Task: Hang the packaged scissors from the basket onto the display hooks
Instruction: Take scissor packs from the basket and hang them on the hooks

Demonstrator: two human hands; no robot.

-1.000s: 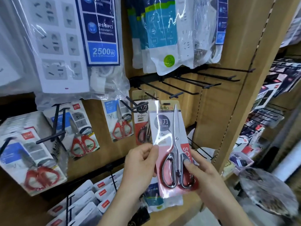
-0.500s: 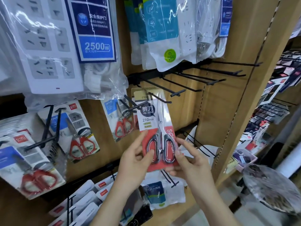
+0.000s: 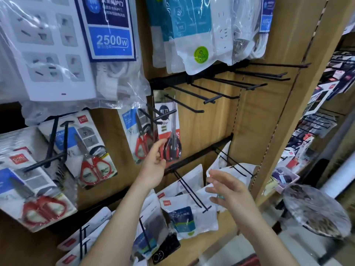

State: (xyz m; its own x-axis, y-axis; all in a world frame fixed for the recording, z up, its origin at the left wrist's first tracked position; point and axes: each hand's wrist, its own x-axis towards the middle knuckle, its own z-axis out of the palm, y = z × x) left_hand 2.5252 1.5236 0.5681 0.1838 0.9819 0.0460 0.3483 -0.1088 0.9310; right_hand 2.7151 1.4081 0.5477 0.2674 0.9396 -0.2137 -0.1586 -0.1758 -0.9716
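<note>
The blue label (image 3: 110,27) on the bagged power strip (image 3: 48,54) at upper left reads "2500w" in white; the Chinese line above it is cropped and blurred. A green round sticker (image 3: 201,54) on a white bag (image 3: 184,54) reads "3.0m". The packaged scissors (image 3: 170,129) show "剪刀" in a dark circle, "…0mm" beneath it, partly behind a hook (image 3: 166,114), and "SC" at the red edge. Red corner tags (image 3: 82,118) on the neighbouring scissors cards (image 3: 92,150) are too blurred to read.
</note>
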